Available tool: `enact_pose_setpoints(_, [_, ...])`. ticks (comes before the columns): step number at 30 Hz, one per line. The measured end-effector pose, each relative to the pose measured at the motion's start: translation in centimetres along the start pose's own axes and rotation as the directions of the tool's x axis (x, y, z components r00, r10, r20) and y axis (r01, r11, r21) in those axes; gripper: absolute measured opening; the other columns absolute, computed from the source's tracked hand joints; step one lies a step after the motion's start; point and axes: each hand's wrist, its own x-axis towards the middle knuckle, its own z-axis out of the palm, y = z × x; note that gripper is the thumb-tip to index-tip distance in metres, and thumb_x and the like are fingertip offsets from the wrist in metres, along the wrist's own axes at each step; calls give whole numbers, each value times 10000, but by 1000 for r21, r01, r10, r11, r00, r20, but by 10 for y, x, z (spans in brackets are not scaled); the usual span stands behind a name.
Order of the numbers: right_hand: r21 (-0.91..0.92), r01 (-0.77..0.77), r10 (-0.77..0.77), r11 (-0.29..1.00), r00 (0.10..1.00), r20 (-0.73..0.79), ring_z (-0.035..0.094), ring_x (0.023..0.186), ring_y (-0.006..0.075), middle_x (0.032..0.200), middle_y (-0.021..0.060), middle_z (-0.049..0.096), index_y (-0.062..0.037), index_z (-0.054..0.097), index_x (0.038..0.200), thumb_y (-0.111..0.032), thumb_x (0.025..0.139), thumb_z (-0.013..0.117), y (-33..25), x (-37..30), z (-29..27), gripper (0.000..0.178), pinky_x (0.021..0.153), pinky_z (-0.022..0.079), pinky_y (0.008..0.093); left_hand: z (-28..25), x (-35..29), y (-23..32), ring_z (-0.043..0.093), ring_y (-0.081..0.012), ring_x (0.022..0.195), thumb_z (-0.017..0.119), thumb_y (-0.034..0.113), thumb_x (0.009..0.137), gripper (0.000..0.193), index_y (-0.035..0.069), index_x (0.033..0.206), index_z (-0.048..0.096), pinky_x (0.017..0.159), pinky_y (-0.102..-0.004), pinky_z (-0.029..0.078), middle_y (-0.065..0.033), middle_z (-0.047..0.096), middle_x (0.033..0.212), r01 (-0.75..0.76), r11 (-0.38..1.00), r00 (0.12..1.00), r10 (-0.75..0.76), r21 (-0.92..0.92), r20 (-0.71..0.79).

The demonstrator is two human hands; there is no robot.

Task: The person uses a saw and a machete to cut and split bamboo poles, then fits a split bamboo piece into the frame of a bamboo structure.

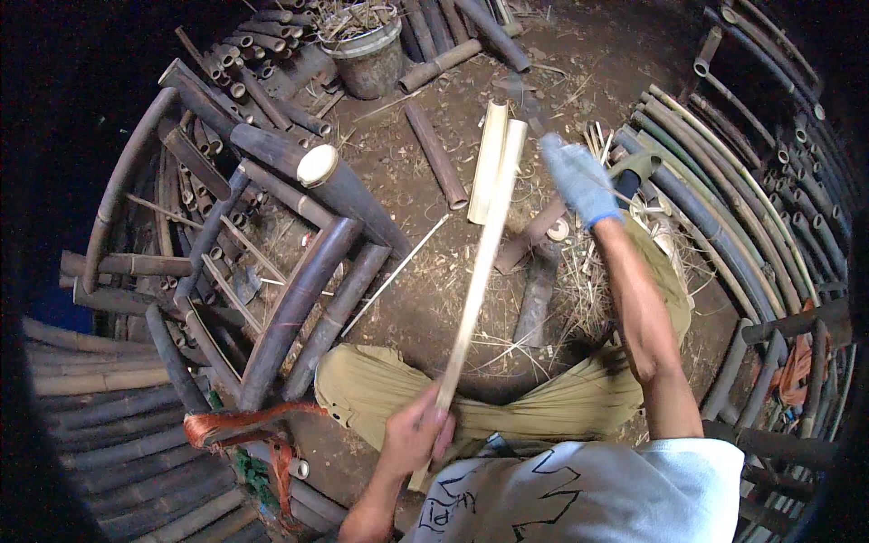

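Observation:
My bare left hand (416, 433) is closed around the lower part of a long, pale split bamboo strip (477, 271), which slants up and away over my lap. My right hand (579, 179) wears a light blue-grey glove and is closed on a knife (525, 104); its grey blade points away from me and is blurred, while the handle is hidden in the glove. The blade is close to the strip's far end, and I cannot tell whether they touch. Just behind the strip lies a split bamboo half (487, 167), and left of it a dark bamboo tube (435, 156).
At the left stands a dark bamboo frame (303, 299) beside a thick bamboo post (348, 195). A bucket of shavings (364, 56) sits at the far side. Long bamboo poles (715, 199) are stacked at the right. Shavings (579, 299) litter the ground. Orange strapping (244, 425) hangs at lower left.

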Motion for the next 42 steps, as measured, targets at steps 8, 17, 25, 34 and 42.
enact_pose_setpoints(8, [513, -206, -104, 833, 853, 512, 525, 464, 177, 544, 37, 466, -30, 628, 906, -585, 932, 579, -65, -74, 5, 559, 464, 453, 401, -36, 116, 8, 557, -112, 957, 661, 25, 927, 245, 7, 1141, 543, 846, -265, 489, -42, 569, 1030, -468, 833, 663, 551, 295, -507])
enact_pose_setpoints(17, [751, -641, -99, -157, 767, 634, 467, 418, 131, 562, -15, 487, -84, 582, 820, -275, 944, 678, -109, -97, 33, 247, 402, 430, 310, -2, 143, -6, 637, -186, 967, 689, 68, 905, 515, -17, 1359, 461, 877, -310, 505, -116, 662, 1037, -527, 817, 771, 575, 233, -273])
enact_pose_setpoints(25, [367, 205, -250, 907, 965, 78, 571, 540, 271, 626, 115, 521, -30, 576, 889, -381, 990, 560, -78, -52, 15, 365, 588, 519, 432, -27, 49, 16, 572, -95, 654, 536, 229, 1039, 305, 17, 1233, 635, 566, -247, 480, -16, 608, 812, 139, 974, 990, -140, -176, 3])
enact_pose_setpoints(34, [95, 525, -521, 846, 774, 360, 681, 665, 375, 712, 175, 675, -67, 674, 834, -668, 826, 622, -97, -146, 11, 603, 590, 536, 482, -8, 76, 22, 508, -58, 638, 530, 200, 1034, 261, -15, 976, 666, 556, -239, 416, 13, 588, 715, -26, 956, 940, 123, 294, -317])
enact_pose_setpoints(42, [46, 490, -473, 870, 806, 357, 693, 702, 369, 741, 181, 684, -75, 683, 853, -672, 825, 620, -86, -125, 21, 601, 608, 544, 478, -1, 59, 10, 502, -44, 640, 526, 171, 1034, 231, 20, 1110, 683, 559, -227, 408, 38, 604, 767, -4, 988, 928, 61, 153, -367])
